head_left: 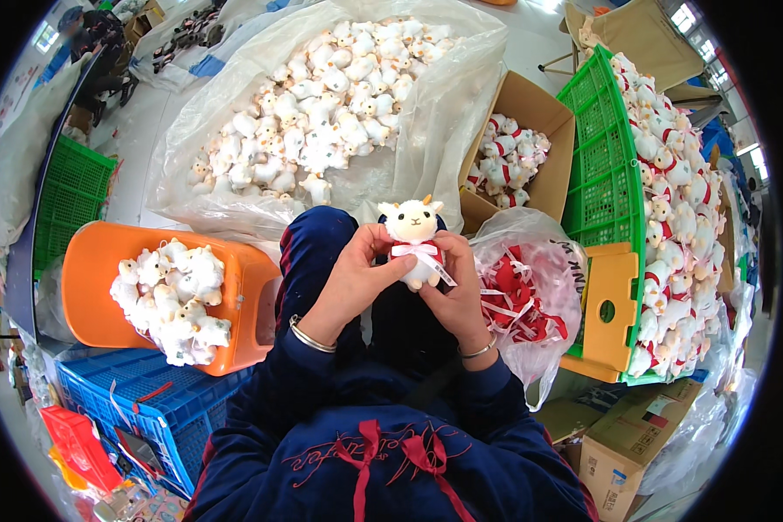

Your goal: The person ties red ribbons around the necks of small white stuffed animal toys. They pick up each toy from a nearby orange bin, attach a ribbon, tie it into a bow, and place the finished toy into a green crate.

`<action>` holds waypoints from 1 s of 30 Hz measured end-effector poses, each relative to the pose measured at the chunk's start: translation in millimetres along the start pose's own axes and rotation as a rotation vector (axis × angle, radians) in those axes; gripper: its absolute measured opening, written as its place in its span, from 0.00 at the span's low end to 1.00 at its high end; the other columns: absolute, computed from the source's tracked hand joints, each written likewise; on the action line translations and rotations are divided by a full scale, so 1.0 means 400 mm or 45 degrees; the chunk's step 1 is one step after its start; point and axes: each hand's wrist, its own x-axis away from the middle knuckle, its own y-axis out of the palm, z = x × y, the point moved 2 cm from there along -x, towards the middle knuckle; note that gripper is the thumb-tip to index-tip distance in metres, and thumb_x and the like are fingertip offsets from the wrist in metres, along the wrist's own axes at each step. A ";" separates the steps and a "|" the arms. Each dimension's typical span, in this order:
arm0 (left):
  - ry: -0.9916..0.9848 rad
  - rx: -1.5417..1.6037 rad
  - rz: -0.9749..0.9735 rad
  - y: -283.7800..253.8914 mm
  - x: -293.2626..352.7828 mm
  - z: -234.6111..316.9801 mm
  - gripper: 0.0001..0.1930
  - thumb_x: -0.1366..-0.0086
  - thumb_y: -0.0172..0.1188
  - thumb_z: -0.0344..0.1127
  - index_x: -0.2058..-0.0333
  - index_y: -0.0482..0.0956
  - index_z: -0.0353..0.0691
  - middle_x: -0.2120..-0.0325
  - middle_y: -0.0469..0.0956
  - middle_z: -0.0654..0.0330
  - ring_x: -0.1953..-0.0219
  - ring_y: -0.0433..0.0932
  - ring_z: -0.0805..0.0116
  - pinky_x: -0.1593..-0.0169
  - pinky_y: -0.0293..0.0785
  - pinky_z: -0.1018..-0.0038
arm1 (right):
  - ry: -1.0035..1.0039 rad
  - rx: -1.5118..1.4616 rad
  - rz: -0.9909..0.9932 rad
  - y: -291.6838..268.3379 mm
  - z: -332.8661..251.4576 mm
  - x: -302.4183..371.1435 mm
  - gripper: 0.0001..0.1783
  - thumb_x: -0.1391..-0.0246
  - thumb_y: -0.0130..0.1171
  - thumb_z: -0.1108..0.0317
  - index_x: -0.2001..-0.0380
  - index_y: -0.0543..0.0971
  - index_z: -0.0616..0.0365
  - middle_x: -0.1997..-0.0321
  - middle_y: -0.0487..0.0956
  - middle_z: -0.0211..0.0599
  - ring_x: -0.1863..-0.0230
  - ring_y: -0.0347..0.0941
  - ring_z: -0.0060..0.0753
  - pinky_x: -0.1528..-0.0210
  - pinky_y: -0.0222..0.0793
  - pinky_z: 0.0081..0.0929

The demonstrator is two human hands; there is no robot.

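Between my two hands, above my lap, a small white plush goat (412,223) faces up, with orange horns, a red cape and a pink ribbon bow (418,250) at its neck. My left hand (361,274) grips its left side, thumb near the bow. On the other side, my right hand (458,296) holds the body, with a ribbon end lying by its fingers. To the right, a clear plastic bag (548,261) holds red capes (518,300) with pale ribbons. Several undressed plush goats (178,300) lie on an orange plastic stool (91,287) at left.
Ahead, a big clear plastic sheet (191,143) bears a heap of white plush goats (339,96). A cardboard box (548,117) and a green crate (596,165) at right hold goats in red capes. A blue crate (148,391) stands at lower left, a cardboard carton (622,452) at lower right.
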 end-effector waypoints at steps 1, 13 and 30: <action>-0.015 0.024 0.011 0.009 -0.002 0.006 0.15 0.31 0.65 0.30 0.47 0.76 0.36 0.52 0.79 0.63 0.52 0.77 0.78 0.46 0.74 0.77 | 0.009 -0.031 0.004 -0.001 0.004 0.001 0.35 0.53 0.62 0.87 0.40 0.66 0.58 0.37 0.64 0.40 0.35 0.67 0.35 0.31 0.63 0.33; -0.037 0.276 0.088 0.010 -0.012 -0.022 0.17 0.28 0.64 0.36 0.45 0.78 0.34 0.55 0.83 0.63 0.59 0.81 0.79 0.58 0.79 0.80 | 0.077 0.101 -0.087 -0.018 -0.057 -0.035 0.33 0.52 0.70 0.76 0.42 0.70 0.58 0.35 0.67 0.40 0.35 0.67 0.32 0.33 0.65 0.34; 0.179 -0.208 0.160 0.011 0.004 0.004 0.22 0.37 0.73 0.35 0.48 0.78 0.33 0.58 0.84 0.63 0.58 0.81 0.80 0.53 0.79 0.78 | 0.026 0.526 -0.024 -0.008 -0.168 -0.110 0.05 0.42 0.65 0.74 0.68 0.78 0.63 0.68 0.75 0.36 0.65 0.72 0.33 0.60 0.67 0.29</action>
